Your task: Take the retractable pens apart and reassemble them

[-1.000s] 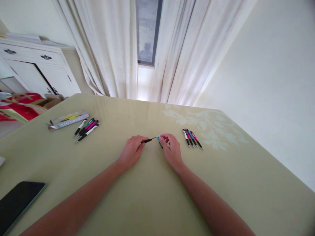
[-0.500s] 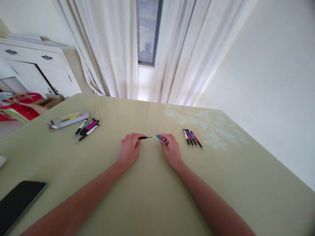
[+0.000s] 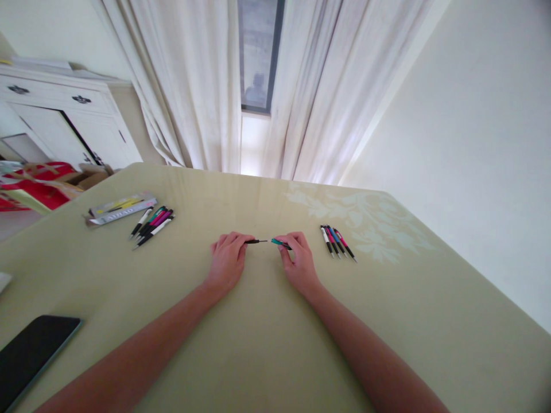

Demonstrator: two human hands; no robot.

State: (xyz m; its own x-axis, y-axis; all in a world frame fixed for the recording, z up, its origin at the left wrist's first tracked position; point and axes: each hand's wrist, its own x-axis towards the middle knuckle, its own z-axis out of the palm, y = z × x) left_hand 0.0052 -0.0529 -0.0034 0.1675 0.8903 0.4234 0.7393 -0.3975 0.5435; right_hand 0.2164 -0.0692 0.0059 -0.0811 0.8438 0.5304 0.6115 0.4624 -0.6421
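Left hand pinches a slim black pen part in its grip, left of the teal pen barrel the right hand holds; the two unjoined

Working from afar, I'm looking into what appears to be a home: long pale curtains hang either side of a narrow window, there's a white cabinet with ornate dark handles, and here's a broad, leaf-patterned table.
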